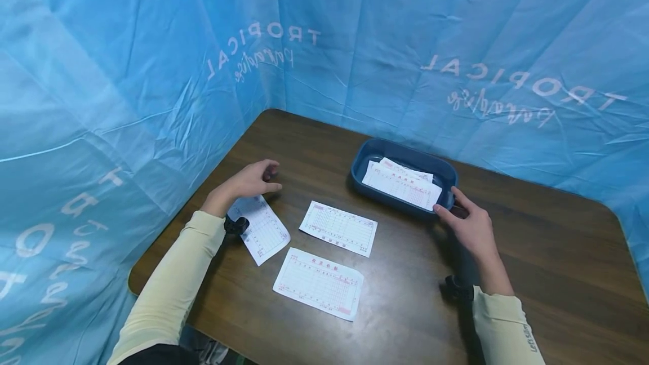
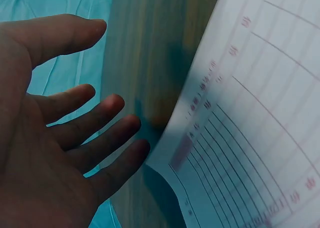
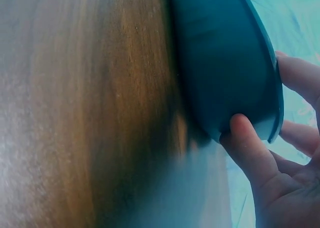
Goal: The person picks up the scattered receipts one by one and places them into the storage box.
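Observation:
A dark blue oblong plastic tray (image 1: 405,205) stands toward the back of the table with printed paper forms (image 1: 403,185) lying in it. My right hand (image 1: 474,227) grips its right end; in the right wrist view the thumb presses the tray's outer wall (image 3: 225,63) and fingers reach round the rim. To the left, my left hand (image 1: 249,180) is held over the far end of a paper form (image 1: 263,230), partly covering it. Its fingers are spread and hold nothing in the left wrist view, beside the form's edge (image 2: 250,108).
Two more printed forms lie flat on the brown wooden table (image 1: 405,308): an upper form (image 1: 338,228) and a nearer form (image 1: 319,284). Blue curtains (image 1: 355,32) with white lettering hang round the table's back and left edges.

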A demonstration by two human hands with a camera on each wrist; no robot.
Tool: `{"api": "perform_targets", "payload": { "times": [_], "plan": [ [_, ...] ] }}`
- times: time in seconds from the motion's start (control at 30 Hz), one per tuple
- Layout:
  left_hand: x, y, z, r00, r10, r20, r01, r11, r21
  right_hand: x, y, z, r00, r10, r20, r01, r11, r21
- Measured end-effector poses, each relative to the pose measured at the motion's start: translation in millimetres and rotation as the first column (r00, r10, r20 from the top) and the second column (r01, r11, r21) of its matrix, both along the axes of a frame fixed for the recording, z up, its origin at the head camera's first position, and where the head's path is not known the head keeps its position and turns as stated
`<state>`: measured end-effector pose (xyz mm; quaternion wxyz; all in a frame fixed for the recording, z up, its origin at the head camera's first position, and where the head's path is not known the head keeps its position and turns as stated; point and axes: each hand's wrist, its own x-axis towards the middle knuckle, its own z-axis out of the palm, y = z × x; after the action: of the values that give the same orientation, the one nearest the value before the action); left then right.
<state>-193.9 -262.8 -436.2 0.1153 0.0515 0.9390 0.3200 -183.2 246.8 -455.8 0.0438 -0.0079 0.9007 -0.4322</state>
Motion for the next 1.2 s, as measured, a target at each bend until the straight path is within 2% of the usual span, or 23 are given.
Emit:
{"api": "perform_targets", "payload": {
  "times": [0.17, 0.47, 0.87, 1.2],
  "plan": [
    [5.8, -4.0, -0.3, 1.000, 0.010, 0.016, -0.010, 1.000, -0.016, -1.2, -0.1, -2.3, 1.000, -0.002, 0.013, 0.002, 1.000, 0.006],
    [9.7, -11.6, -2.5, 1.000, 0.016, 0.012, -0.016, 1.000, 0.004, -3.2, 0.8, -0.3, 1.000, 0.003, 0.009, -0.003, 1.000, -0.004],
    [24.4, -28.4, -1.7, 0.999, 0.037, 0.009, -0.037, 0.999, 0.017, -1.8, -0.1, -2.0, 1.000, -0.006, 0.017, 0.006, 1.000, -0.017],
    [32.1, -31.7, -0.9, 1.000, 0.016, -0.007, -0.017, 0.996, -0.083, -0.6, 1.1, -2.6, 1.000, 0.004, -0.003, -0.004, 1.000, -0.007]
  ]
}}
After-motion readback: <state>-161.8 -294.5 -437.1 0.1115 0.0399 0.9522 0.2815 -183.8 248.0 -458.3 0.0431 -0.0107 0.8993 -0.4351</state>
